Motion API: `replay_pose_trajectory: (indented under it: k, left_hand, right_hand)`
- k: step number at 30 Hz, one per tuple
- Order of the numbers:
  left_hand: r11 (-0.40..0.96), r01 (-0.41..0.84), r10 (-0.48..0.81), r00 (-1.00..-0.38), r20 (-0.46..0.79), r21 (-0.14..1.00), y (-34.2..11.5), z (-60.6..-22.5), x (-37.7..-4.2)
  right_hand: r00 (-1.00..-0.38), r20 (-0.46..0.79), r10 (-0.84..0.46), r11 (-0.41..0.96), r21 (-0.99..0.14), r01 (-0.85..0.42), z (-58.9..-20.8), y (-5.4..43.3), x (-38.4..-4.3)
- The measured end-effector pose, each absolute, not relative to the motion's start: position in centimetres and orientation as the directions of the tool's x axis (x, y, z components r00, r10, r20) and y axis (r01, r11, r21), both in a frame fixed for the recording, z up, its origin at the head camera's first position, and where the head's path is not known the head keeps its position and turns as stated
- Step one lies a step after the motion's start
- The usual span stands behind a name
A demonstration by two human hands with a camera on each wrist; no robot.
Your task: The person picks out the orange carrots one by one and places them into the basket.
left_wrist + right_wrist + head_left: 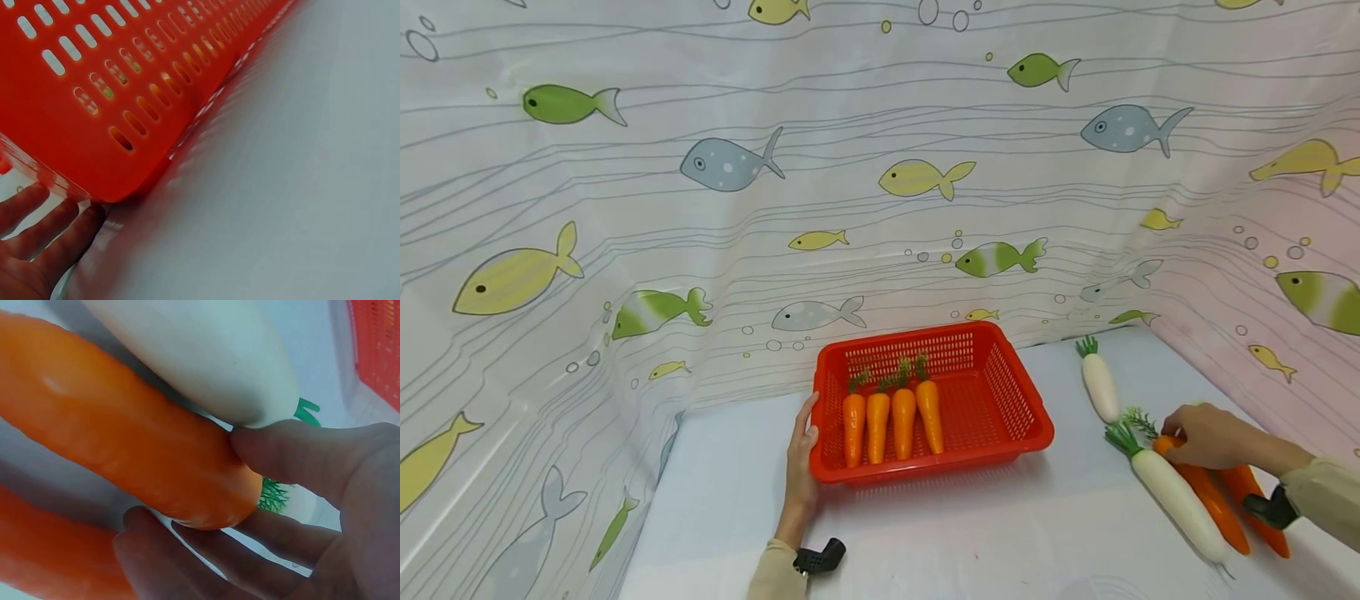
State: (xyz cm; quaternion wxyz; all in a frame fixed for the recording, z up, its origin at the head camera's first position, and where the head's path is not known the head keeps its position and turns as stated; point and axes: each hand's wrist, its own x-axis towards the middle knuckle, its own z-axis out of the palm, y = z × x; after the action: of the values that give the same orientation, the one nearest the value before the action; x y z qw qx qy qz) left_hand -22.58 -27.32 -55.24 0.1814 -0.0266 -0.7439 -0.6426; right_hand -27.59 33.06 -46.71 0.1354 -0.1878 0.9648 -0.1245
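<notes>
My left hand (801,467) rests against the left side of the red plastic basket (936,469), its fingers straight along the wall in the left wrist view. Inside the basket, several orange carrots (877,425) with green tops lie side by side in the left half. On the right of the table my right hand (1210,437) grips a large carrot (125,419) near its leafy end, thumb on one side and fingers on the other. A second large carrot (56,550) lies beside it. Along its other side is a long white radish (1180,504) with green stems.
A smaller white radish (1100,387) lies farther back, between the basket and the right wall. Fish-printed sheeting (865,108) hangs behind and at both sides of the white table (955,550). Both wrists wear small black cameras.
</notes>
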Motion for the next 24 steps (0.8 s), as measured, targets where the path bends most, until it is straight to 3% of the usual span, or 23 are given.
replay_pose_trajectory:
  k: [12,24]
  left_hand:
    - [0.174,0.266,-0.184,-0.937,0.297,0.948,-27.3,-55.1,-22.5]
    - [0.176,0.279,-0.177,-0.934,0.309,0.944,-27.3,-55.1,-22.4]
  right_hand:
    - [-0.939,-0.081,-0.333,0.917,-0.258,-0.303,-48.3,33.0,-27.5]
    - [-0.955,-0.101,-0.279,0.922,-0.305,-0.237,-49.1,33.2,-27.8]
